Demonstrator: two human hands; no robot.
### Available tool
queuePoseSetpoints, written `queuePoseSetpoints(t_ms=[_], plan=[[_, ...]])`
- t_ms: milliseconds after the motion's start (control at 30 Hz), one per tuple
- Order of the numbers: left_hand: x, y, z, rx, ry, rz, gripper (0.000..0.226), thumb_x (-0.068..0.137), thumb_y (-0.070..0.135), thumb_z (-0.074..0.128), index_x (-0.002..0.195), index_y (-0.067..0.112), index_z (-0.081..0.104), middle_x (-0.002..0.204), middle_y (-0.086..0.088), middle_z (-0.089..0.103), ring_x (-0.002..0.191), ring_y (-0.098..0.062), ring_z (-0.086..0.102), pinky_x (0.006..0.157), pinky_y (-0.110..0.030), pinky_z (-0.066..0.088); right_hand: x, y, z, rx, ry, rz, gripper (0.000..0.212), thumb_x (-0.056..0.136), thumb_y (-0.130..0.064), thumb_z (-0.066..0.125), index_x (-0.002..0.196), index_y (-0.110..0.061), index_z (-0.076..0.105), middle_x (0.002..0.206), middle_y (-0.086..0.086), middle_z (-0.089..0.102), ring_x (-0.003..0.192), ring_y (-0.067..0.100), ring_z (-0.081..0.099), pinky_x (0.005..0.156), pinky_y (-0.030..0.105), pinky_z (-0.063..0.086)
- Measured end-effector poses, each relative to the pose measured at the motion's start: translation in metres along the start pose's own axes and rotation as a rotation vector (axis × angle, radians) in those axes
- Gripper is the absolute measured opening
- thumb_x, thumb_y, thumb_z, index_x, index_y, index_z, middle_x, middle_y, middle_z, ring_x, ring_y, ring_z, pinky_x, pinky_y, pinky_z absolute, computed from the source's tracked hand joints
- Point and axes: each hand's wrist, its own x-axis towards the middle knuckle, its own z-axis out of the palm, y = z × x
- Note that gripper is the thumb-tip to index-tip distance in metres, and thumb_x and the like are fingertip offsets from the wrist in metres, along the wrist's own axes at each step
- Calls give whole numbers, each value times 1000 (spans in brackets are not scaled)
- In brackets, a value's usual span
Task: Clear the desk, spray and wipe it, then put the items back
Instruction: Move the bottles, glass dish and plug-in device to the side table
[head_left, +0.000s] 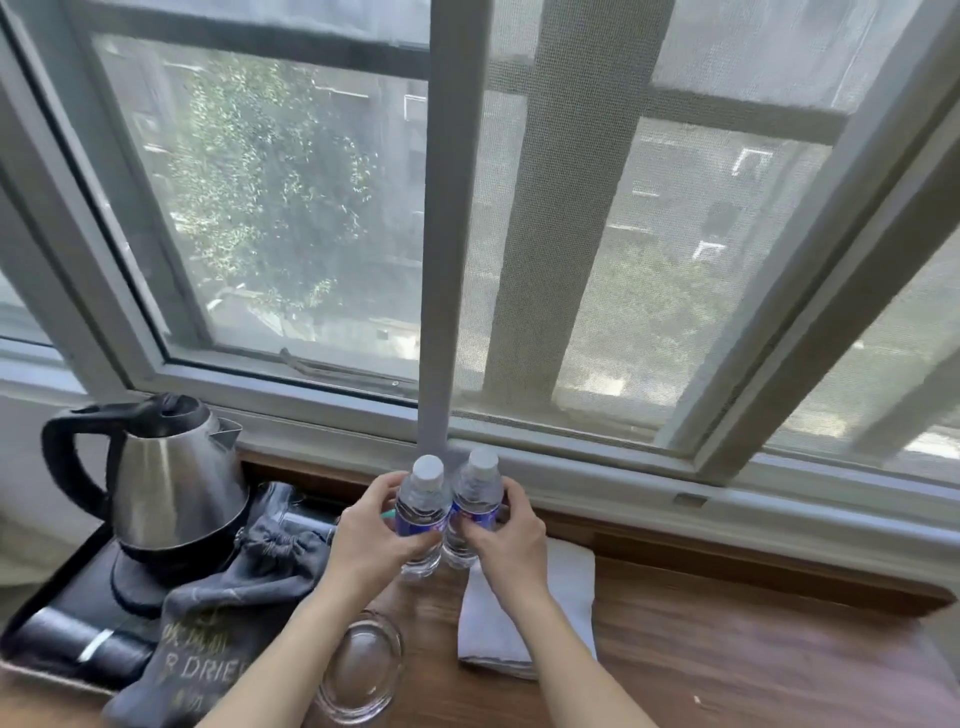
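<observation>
Bottles: L hand (363, 525) grips one (422, 512), R hand (506, 530) other (472, 506).

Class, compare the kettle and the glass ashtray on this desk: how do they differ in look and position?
The kettle is tall, opaque steel with a black handle; the glass ashtray is low, clear and round. The kettle stands on a black tray at the left; the ashtray sits directly on the wooden desk, nearer the camera. Neither is being touched.

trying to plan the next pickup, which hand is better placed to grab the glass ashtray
Left, probably. The glass ashtray lies right beside the left forearm, below the left hand, while the right hand is over the folded cloth. Either hand must first release its water bottle.
</observation>
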Motion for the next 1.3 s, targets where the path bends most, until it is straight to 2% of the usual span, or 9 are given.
queuePoseSetpoints(t_ms=[100, 200, 400, 533, 700, 833, 967, 1100, 1300], plan=[[-6, 18, -2, -9, 17, 56, 66, 56, 27, 95, 107, 44, 57, 99, 20, 70, 95, 7, 62, 76, -8, 47, -8, -11, -14, 30, 35, -43, 50, 69, -39, 88, 105, -53, 56, 95, -39, 65, 92, -13, 60, 70, 4, 44], [-13, 36, -3, -15, 6, 98, 67, 55, 32, 94, 112, 41, 59, 97, 19, 71, 92, 4, 65, 77, -16, 50, -18, -22, -29, 39, 91, -74, 53, 68, -42, 88, 111, -48, 57, 92, -33, 68, 91, -12, 61, 70, 5, 45], [-28, 66, 4, -18, -64, 188, 65, 56, 31, 94, 102, 52, 53, 94, 38, 64, 88, 11, 62, 68, -4, 45, -43, -33, -59, 27, 191, -69, 54, 70, -43, 88, 116, -41, 60, 94, -22, 70, 91, -14, 60, 70, 9, 45], [-38, 79, 17, -47, -138, 248, 64, 57, 26, 94, 103, 47, 55, 94, 36, 65, 87, 8, 63, 68, -4, 45, -66, -30, -78, 2, 270, -24, 54, 70, -50, 86, 116, -42, 59, 95, -23, 68, 93, -16, 56, 70, 9, 43], [-49, 87, 40, -69, -263, 260, 64, 58, 26, 93, 107, 44, 56, 89, 24, 70, 83, 2, 66, 70, -15, 51, -92, -21, -102, -5, 364, 33, 55, 68, -50, 87, 115, -40, 59, 95, -25, 67, 93, -20, 55, 65, 6, 43], [-63, 97, 65, -95, -377, 277, 64, 57, 36, 92, 110, 42, 58, 95, 25, 70, 88, 2, 66, 72, -15, 51, -117, -5, -125, -6, 478, 84, 52, 68, -46, 89, 111, -41, 59, 90, -28, 65, 89, -23, 54, 64, -2, 40], [-85, 116, 98, -127, -455, 330, 61, 54, 47, 87, 107, 44, 57, 99, 33, 66, 93, 7, 63, 70, -6, 47, -143, 11, -159, -54, 557, 139, 48, 66, -52, 87, 100, -53, 54, 88, -30, 65, 90, -20, 55, 61, 7, 43], [-108, 140, 137, -124, -541, 388, 61, 51, 47, 85, 104, 47, 55, 98, 37, 63, 92, 10, 61, 68, -3, 45, -170, 28, -199, -71, 642, 163, 52, 67, -51, 88, 107, -47, 55, 92, -25, 66, 93, -19, 55, 63, 6, 44], [-154, 181, 209, -116, -614, 451, 68, 55, 42, 89, 112, 47, 53, 99, 33, 64, 95, 11, 60, 69, -9, 48, -208, 60, -277, -101, 729, 190, 46, 66, -55, 87, 98, -50, 54, 87, -26, 67, 89, -19, 56, 62, 5, 44]])
